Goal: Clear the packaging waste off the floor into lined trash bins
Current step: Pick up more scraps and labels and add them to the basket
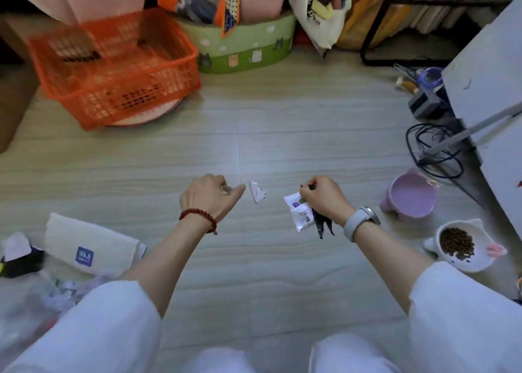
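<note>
A small white triangular scrap of packaging lies on the pale floor tiles in the middle. My left hand, with a red bead bracelet at the wrist, hovers just left of the scrap, its fingers curled, with something small and shiny between them; what it is I cannot tell. My right hand, with a grey watch on the wrist, is closed on a white printed wrapper and some dark strips that hang below the fist. At the lower left a clear plastic bag holds crumpled waste.
An orange mesh basket stands at the back left beside a green tub with cat pictures. On the right are a pink bowl, a cat-shaped bowl of kibble, black cables and a white cabinet. A folded white cloth lies left.
</note>
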The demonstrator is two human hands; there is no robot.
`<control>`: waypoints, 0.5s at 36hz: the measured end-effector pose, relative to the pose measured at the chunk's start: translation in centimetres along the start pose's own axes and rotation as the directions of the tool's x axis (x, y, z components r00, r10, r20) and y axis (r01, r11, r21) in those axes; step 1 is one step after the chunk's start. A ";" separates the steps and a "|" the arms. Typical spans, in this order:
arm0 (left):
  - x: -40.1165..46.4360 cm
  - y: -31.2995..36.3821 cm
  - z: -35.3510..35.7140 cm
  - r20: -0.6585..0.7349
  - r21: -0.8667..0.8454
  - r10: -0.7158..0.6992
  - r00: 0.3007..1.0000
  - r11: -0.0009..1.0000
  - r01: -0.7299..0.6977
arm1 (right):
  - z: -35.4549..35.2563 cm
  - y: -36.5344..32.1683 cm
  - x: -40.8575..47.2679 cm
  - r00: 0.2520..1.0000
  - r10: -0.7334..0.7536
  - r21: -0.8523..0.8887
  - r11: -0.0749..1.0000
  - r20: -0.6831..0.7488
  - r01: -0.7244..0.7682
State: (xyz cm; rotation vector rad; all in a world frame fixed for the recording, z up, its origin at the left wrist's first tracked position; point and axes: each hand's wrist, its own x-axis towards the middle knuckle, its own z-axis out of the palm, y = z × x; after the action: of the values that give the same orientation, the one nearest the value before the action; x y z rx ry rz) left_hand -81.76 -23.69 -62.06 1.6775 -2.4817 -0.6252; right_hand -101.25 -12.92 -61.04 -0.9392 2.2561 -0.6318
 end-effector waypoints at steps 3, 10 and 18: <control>1.0 -0.8 -1.0 0.006 0.088 0.035 0.999 0.996 -0.035 | -0.2 -1.7 0.5 0.998 0.002 -0.062 0.998 0.056 0.002; 3.9 0.2 4.7 0.090 0.111 0.141 0.986 0.982 -0.150 | 0.2 1.0 4.2 0.995 0.044 -0.117 0.993 0.089 -0.034; 8.8 2.5 16.5 0.426 0.198 0.178 0.887 0.938 -0.284 | 3.3 8.0 11.9 0.988 0.109 -0.054 0.993 0.105 -0.104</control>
State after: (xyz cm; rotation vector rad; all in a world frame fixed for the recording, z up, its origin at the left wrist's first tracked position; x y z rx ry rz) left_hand -92.21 -26.09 -77.56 1.3941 -3.1189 -0.7095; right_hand -109.32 -17.37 -72.43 -0.8481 2.2171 -0.4704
